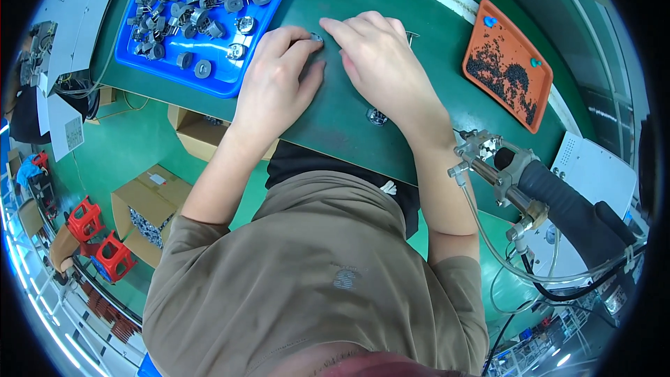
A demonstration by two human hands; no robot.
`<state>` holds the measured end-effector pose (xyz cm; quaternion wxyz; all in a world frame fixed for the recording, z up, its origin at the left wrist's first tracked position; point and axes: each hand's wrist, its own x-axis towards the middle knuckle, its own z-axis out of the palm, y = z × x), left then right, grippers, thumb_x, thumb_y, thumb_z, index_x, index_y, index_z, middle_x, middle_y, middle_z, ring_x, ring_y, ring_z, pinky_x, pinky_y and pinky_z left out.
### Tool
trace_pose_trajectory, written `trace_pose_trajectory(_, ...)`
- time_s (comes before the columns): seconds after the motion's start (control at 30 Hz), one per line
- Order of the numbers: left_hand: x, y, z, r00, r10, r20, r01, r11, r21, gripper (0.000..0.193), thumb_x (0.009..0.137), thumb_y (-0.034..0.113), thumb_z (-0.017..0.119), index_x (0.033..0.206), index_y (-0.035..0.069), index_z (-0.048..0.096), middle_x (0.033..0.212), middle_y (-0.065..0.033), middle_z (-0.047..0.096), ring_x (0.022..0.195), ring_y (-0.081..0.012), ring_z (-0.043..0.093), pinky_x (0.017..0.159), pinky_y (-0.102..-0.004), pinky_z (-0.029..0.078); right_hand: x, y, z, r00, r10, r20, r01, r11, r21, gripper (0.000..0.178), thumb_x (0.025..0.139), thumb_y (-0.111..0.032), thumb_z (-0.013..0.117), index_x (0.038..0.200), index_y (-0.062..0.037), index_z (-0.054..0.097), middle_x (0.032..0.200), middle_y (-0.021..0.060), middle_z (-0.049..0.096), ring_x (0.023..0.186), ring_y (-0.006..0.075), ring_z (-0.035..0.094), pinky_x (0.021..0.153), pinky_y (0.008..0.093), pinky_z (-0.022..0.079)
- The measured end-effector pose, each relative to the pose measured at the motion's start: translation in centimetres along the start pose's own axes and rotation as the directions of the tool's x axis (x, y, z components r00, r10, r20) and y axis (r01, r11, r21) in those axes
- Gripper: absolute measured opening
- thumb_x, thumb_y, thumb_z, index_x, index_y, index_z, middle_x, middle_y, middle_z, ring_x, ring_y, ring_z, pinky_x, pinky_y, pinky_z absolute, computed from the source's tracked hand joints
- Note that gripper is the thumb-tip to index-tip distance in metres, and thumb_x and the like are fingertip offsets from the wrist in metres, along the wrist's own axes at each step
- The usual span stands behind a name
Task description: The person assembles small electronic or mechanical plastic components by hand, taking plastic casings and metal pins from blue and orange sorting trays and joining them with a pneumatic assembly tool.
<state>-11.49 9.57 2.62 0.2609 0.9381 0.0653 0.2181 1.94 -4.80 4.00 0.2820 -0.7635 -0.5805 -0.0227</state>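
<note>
Presently a small metal part (316, 38) is pinched between fingertips of left hand (276, 77) and right hand (380, 63); if jostled, it could be flicked off toward the tray (223, 80) just left.

Left hand (276, 80): palm down, fingers curled, thumb and forefinger tips pinched together at its far end.
Right hand (380, 63): palm down, fingers extended leftward, tips meeting the left hand's.
Forearms: bare, converging forward from the lower edge.
</note>
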Motion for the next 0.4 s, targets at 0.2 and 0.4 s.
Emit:
trace_pose_trajectory(0.2, 1.3, 0.9, -0.2, 0.996, 0.081, -0.033, -0.081, 0.997, -0.008, 0.033, 0.079, 0.011, 0.080, 0.111, 0.006, 0.072, 0.116, -0.0105, 0.066, 0.109, -0.0323, 0.063, 0.094, -0.0428, 0.051, -1.6, -1.1, -1.5, 0.949, 0.153, -0.274, -0.117, 0.983, 0.144, 0.037, 0.080, 0.010, 0.061, 0.115, -0.0016, 0.067, 0.107, 0.0136, 0.066, 0.105, 0.0319, 0.061, 0.094, 0.0436, 0.047)
trace_pose_trajectory(0.4, 3.8, -0.7, 1.4, 0.956, 0.216, 0.197, -0.214, 0.976, -0.029, 0.040, 0.078, 0.017, 0.084, 0.116, 0.011, 0.072, 0.129, -0.0115, 0.068, 0.120, -0.0317, 0.061, 0.104, -0.0440, 0.046, -5.9, -0.4, -0.4, 0.812, 0.456, -0.363, -0.413, 0.890, 0.193, 0.023, 0.087, 0.006, 0.063, 0.109, -0.0007, 0.068, 0.104, 0.0185, 0.065, 0.098, 0.0367, 0.063, 0.086, 0.0437, 0.052)
